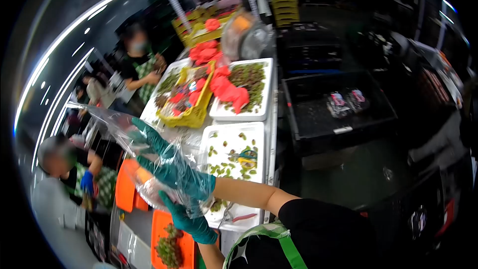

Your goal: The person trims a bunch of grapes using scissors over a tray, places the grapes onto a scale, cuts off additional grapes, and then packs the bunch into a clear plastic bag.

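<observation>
A clear plastic bag (107, 124) is drawn over my right hand (167, 159), which wears a teal glove. Inside the bag the fingers of that hand are stretched and apart. My left hand (186, 221), also gloved in teal, grips the bag near its lower side, by the right wrist; the film partly covers its fingers. Beside my right forearm lies a white tray (208, 137) with scattered small green leaves (224, 172) and a tool with yellow-and-green handles (246, 155). Below my left hand, leafy greens (169, 246) rest on an orange tray (186, 251).
A yellow crate (199, 114) with red bundles and another white tray (241, 117) of greens stand farther along the table. A black crate (343, 129) with small packs is at right. Two co-workers, one with a blue glove (87, 183), stand across the table.
</observation>
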`<state>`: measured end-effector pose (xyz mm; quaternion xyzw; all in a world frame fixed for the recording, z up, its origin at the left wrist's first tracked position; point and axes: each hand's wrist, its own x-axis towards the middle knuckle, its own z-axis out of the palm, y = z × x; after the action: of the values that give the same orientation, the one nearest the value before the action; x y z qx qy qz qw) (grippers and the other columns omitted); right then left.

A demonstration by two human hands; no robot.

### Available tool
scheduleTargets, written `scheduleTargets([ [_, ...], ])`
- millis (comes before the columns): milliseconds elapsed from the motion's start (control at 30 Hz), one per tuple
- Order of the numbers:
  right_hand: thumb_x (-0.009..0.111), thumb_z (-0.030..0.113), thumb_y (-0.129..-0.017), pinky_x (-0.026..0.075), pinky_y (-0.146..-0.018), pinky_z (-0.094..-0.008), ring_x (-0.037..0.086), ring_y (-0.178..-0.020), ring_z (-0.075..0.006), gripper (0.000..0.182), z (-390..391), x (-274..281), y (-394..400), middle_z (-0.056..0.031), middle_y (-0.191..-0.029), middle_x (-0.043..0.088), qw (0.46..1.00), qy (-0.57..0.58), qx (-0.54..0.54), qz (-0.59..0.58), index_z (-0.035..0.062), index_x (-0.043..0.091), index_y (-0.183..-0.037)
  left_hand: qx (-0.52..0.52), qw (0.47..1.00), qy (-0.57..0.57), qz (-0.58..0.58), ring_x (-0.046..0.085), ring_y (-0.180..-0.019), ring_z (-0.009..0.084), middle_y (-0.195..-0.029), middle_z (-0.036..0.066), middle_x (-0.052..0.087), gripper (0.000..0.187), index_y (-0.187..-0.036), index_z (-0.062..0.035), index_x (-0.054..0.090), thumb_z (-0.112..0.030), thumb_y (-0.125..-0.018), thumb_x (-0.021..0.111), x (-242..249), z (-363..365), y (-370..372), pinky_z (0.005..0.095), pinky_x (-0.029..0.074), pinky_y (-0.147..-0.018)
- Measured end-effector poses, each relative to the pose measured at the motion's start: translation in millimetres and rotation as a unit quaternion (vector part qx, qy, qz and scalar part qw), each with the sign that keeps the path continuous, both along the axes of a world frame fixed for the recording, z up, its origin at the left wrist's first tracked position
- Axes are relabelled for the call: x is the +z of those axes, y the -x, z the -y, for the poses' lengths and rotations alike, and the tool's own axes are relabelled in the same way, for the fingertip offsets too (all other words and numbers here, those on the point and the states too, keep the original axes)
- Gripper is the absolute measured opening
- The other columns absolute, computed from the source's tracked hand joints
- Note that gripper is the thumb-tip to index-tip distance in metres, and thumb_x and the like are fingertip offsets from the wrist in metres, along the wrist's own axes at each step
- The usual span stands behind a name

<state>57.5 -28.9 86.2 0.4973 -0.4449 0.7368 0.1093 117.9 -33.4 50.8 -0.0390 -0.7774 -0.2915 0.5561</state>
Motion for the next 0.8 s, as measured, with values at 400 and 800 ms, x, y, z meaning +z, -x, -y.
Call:
scheduleTargets([
  [400, 0.046, 0.005, -0.084, 0.019, -0.104, -0.0327, 0.022, -0.128, -0.0225, 0.058, -105.7, -12.6, -12.0, -0.0115, -0.139, 0.02, 0.975, -0.013, -0.219, 0.02, 0.004, 0.018, -0.135, -0.196, 0.968, -0.135, -0.075, 0.044, -0.071, 0.0153, -0.116, 0.015, 0.052, 0.046, -0.114, 0.0063, 0.046, -0.024, -0.08, 0.053, 7.3, -70.2, 27.8, 0.0268, 0.038, -0.058],
  [800, 0.054, 0.023, -0.08, 0.005, -0.105, -0.0415, 0.006, -0.132, -0.0292, 0.073, -218.2, 16.2, -9.4, -0.0128, -0.143, 0.01, 0.815, -0.089, -0.573, -0.021, 0.005, 0.012, -0.137, -0.329, 0.921, -0.176, -0.108, 0.053, -0.096, 0.0224, -0.115, 0.017, 0.051, 0.063, -0.12, 0.0059, 0.041, -0.044, -0.082, 0.047, 31.6, -110.0, 44.2, 0.0317, 0.045, -0.076],
])
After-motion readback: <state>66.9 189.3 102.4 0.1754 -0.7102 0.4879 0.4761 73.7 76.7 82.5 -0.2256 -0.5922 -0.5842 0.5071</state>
